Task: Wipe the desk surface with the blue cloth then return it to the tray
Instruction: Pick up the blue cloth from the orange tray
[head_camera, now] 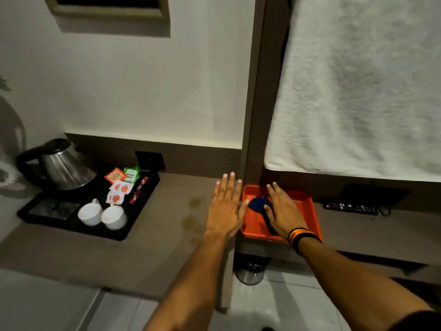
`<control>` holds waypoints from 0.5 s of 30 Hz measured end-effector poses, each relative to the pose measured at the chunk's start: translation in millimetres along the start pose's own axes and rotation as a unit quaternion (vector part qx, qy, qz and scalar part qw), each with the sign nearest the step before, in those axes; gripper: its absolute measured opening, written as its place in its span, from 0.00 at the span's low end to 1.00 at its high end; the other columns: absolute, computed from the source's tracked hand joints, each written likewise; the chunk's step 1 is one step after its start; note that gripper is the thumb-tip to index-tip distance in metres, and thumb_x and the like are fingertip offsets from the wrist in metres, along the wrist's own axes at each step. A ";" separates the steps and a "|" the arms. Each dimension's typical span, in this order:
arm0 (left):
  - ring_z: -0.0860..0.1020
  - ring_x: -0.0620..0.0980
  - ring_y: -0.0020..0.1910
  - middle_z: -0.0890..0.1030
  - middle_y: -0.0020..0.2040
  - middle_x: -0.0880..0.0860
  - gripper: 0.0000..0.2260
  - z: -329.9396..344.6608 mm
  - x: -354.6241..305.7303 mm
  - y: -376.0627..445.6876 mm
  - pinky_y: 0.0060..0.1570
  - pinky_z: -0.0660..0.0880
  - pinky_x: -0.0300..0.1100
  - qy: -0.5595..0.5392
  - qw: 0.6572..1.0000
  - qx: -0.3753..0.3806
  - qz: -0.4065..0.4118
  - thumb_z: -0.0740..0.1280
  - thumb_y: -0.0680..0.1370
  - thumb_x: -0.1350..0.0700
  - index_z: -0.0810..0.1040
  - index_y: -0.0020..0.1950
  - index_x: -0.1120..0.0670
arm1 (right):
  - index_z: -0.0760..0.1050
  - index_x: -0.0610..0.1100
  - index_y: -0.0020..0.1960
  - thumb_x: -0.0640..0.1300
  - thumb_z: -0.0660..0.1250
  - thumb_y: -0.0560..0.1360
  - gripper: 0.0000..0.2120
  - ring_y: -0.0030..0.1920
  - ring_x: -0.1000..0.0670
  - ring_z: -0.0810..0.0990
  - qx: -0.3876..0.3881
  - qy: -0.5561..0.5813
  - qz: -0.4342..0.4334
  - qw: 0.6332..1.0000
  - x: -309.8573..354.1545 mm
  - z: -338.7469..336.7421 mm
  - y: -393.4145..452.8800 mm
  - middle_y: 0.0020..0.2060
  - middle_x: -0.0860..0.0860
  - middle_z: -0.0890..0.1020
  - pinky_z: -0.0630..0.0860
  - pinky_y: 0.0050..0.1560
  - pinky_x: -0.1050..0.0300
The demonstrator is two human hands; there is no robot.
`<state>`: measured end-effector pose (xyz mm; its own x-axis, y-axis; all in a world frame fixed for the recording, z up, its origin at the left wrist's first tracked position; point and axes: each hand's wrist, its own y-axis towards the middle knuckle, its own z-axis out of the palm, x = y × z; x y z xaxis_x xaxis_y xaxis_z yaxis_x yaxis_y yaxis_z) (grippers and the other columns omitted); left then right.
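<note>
Reaching into the orange tray (307, 206) at the tabletop's (167, 235) three o'clock side, the right hand (282, 212) is lying flat and open over the blue cloth (259, 204), not yet gripping it. The left hand (225, 206) is hovering open just beside the tray. Judging by the stains (194, 203) at nine o'clock of the left hand, wiping is yet to begin; next, fingers need closing around the cloth.

The tray (305, 203) is bright orange and the cloth (259, 203) in it dark blue. A wristband (301, 236) carries black, yellow and orange stripes. The desk (167, 225) is grey-brown (with yellowish stains (194, 202)), the cups (102, 215) white on a black tray (133, 218).
</note>
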<state>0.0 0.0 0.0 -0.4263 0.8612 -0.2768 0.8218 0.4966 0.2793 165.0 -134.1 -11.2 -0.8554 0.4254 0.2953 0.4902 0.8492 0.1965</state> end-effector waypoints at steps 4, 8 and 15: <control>0.38 0.52 0.85 0.45 0.87 0.55 0.33 62.9 5.2 11.3 0.80 0.31 0.47 -0.023 0.993 0.101 -0.064 0.40 0.84 0.39 0.47 0.86 0.55 | 0.53 0.46 0.80 0.51 0.55 0.81 0.29 0.78 0.40 0.57 0.115 -0.022 0.006 0.993 -40.7 51.4 23.1 0.80 0.42 0.54 0.62 0.74 0.41; 0.45 0.56 0.85 0.52 0.86 0.58 0.36 111.7 12.1 22.2 0.81 0.34 0.49 -0.056 0.988 0.118 -0.088 0.40 0.82 0.40 0.53 0.85 0.58 | 0.50 0.48 0.80 0.52 0.52 0.81 0.29 0.80 0.41 0.52 0.179 -0.027 -0.016 0.983 -71.9 94.7 53.4 0.81 0.44 0.50 0.58 0.75 0.39; 0.63 0.63 0.81 0.66 0.81 0.63 0.28 152.3 11.3 16.0 0.81 0.59 0.61 -0.048 0.988 0.086 -0.115 0.53 0.84 0.50 0.63 0.81 0.63 | 0.46 0.52 0.80 0.46 0.53 0.84 0.28 0.80 0.41 0.45 0.253 0.012 -0.003 0.967 -112.0 143.9 67.1 0.81 0.45 0.46 0.49 0.79 0.43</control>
<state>65.9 1.1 -138.7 -0.5791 0.7087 -0.4030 0.7626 0.6456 0.0395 269.6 -79.8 -165.6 -0.8513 0.4174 0.3178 0.3354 0.8988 -0.2821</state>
